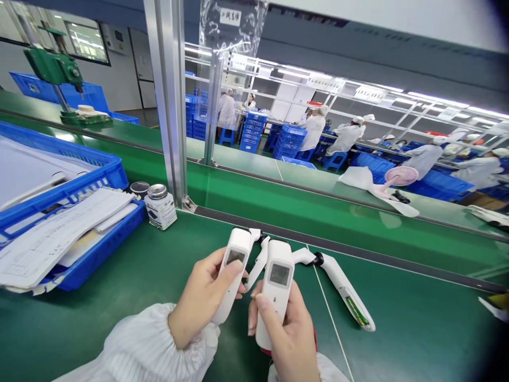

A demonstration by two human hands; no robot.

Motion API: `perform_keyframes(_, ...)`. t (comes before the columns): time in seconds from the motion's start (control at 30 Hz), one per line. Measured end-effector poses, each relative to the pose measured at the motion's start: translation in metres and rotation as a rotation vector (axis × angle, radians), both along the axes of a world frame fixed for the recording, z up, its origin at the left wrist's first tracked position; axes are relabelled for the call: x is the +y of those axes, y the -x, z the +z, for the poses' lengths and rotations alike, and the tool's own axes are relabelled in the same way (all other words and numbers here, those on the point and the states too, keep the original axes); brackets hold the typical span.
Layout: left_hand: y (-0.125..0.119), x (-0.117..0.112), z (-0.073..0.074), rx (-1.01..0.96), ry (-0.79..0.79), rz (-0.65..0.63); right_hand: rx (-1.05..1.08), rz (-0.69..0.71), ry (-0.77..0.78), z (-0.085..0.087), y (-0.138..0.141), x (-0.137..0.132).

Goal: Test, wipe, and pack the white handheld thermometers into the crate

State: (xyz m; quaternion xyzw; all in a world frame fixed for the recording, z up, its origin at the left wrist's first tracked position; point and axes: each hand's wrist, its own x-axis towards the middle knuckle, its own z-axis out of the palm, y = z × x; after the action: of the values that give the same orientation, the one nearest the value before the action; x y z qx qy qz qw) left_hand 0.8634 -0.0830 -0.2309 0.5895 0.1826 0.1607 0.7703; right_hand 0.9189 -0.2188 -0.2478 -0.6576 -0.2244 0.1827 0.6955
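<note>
My left hand (212, 284) is closed around a white handheld device (239, 240) with a small dark screen, its thumb lying across the screen's lower edge. My right hand (284, 323) grips a similar white device (280, 252), tilted beside the first, and its grey screen shows in full. The thumb rests below that screen, near small dark marks. Just beyond the hands on the green bench lie two slim white parts with black joints; one, the right-hand part (338, 276), has a slot showing green and gold inside. The left-hand part (260, 262) is partly hidden.
Left on the green bench (167, 265) stand a blue tray (99, 254) of papers, a larger blue crate (107, 164) and a small metal-capped bottle (160, 207). A metal post (167, 106) rises behind them. Beyond are a pink fan (401, 176), a green drill press (55, 69) and seated co-workers.
</note>
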Motion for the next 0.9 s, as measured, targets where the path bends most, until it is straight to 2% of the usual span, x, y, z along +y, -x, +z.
perform_keyframes(0.1, -0.0037, -0.0003, 0.0004, 0.071, 0.295, -0.017, 0.233, 0.145, -0.117, 0.0044, -0.0038, 0.0018)
perform_keyframes(0.17, -0.0049, -0.0006, 0.0008, 0.085, 0.456, -0.049, 0.386, 0.189, -0.192, 0.0062, -0.0064, 0.0017)
perform_keyframes(0.27, -0.0056, -0.0008, 0.0024, 0.062, 0.586, -0.129, 0.550, 0.205, -0.257, 0.0088, -0.0087, 0.0018)
perform_keyframes(0.43, -0.0056, 0.0003, 0.0023, -0.048, 0.684, -0.310, 0.635, 0.227, -0.314, 0.0106, -0.0088, 0.0035)
perform_keyframes(0.77, -0.0041, 0.0012, -0.0010, -0.017, 0.694, -0.283, 0.630, 0.216, -0.315, 0.0099, -0.0097, 0.0038)
perform_keyframes(0.9, -0.0037, 0.0027, -0.0031, -0.030, 0.693, -0.355, 0.648, 0.217, -0.341, 0.0094, -0.0105, 0.0047)
